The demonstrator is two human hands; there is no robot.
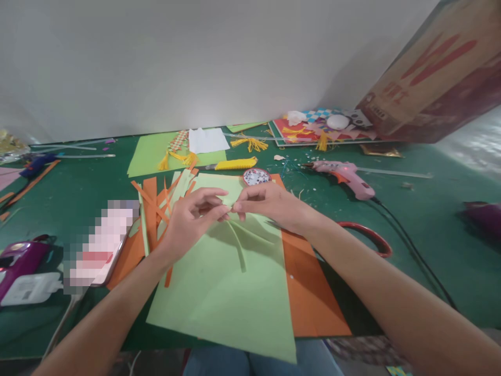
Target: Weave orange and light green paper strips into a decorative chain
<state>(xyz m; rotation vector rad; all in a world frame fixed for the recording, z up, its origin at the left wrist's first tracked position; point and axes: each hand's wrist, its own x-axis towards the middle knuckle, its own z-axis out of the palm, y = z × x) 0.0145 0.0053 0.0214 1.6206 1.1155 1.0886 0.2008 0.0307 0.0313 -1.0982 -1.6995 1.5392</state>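
My left hand (pixel 198 213) and my right hand (pixel 270 202) meet over a light green paper sheet (pixel 227 308), each with thumb and fingertips pinched together. Between them they hold narrow light green paper strips (pixel 239 250), whose loose ends fan out below the fingers. The pinched spot itself is tiny and mostly covered by the fingertips. An orange paper sheet (pixel 313 297) lies partly under the green one. Beneath my right forearm are red-handled scissors (pixel 370 236), partly hidden. Cut orange strips (pixel 150 209) are piled beside my left hand.
Beyond my hands are a small dish of beads (pixel 257 176) and a yellow utility knife (pixel 236 164). A pink glue gun (pixel 346 176) with a black cord lies right. On the left are a phone (pixel 104 243) and a white charger (pixel 31 289). A paper bag (pixel 430 78) stands back right.
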